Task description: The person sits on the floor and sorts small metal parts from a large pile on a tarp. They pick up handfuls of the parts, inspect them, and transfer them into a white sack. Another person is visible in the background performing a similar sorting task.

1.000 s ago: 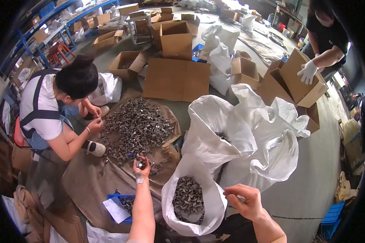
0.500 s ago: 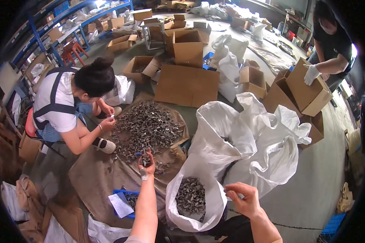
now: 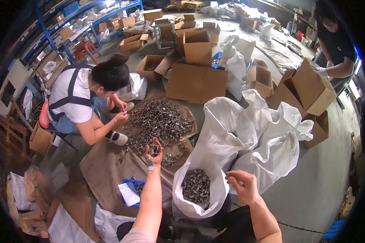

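Note:
My left hand is at the near edge of a heap of small grey metal parts, palm up and fingers curled around several of the parts. The heap lies on a brown cloth. On the right, my right hand has its fingertips and thumb at the rim of an open white woven sack, and they appear to pinch it. Inside that sack are many similar grey parts. Below the heap, beside my left forearm, is a blue tray of parts with a white paper slip on it.
A seated person works at the heap's left side. More white sacks stand behind the near one. Another person in white gloves handles a cardboard box at the far right. Flattened cardboard stands behind the heap.
The whole view has shifted, so most things sit further right. My left hand stays at the heap's edge with its fingers curled; my right hand stays at the sack's rim.

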A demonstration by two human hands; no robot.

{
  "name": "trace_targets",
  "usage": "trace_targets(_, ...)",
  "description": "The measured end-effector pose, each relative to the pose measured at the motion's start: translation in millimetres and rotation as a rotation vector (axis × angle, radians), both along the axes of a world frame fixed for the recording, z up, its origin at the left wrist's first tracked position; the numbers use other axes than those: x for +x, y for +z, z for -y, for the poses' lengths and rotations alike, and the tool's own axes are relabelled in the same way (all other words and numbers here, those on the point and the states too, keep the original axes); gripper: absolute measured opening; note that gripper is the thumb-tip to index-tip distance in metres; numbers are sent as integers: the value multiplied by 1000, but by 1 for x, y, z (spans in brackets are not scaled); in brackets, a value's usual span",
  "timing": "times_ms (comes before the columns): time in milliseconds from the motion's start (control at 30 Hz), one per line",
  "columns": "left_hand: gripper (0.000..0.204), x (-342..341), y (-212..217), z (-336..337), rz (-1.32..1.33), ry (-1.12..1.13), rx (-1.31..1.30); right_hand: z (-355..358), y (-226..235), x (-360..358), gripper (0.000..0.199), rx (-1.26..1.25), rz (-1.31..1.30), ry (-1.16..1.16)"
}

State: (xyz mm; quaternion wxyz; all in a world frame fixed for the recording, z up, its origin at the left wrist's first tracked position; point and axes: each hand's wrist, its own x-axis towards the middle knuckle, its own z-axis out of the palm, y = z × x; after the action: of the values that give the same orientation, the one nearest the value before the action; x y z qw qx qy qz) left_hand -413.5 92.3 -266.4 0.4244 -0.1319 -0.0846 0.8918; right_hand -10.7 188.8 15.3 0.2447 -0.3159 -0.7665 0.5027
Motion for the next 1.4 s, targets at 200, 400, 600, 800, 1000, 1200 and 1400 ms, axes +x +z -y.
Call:
trace_targets(200,27,68,85,27,-22,-30,99,7,-9,4,15,-51,-41,-25)
trace_targets(400,24,137,152,94,-10,-122,84,24,-21,-5,19,-70,-118,-1)
trace_targets(600,25,234,215,156,-43,-410,159,105,-14,-4,24,-398,-228,156)
trace_targets(800,32,295,217,196,-132,-371,-16,176,-44,-4,29,-894,-299,240)
trace_targets(1000,35,312,204,210,-95,-367,-33,192,-59,13,24,-1035,-287,135)
trace_targets(1200,37,320,185,221,-19,-400,-100,204,-56,21,19,-872,-359,84)
trace_targets(1400,38,331,188,227,42,-356,-95,207,-45,26,24,-269,-134,194)
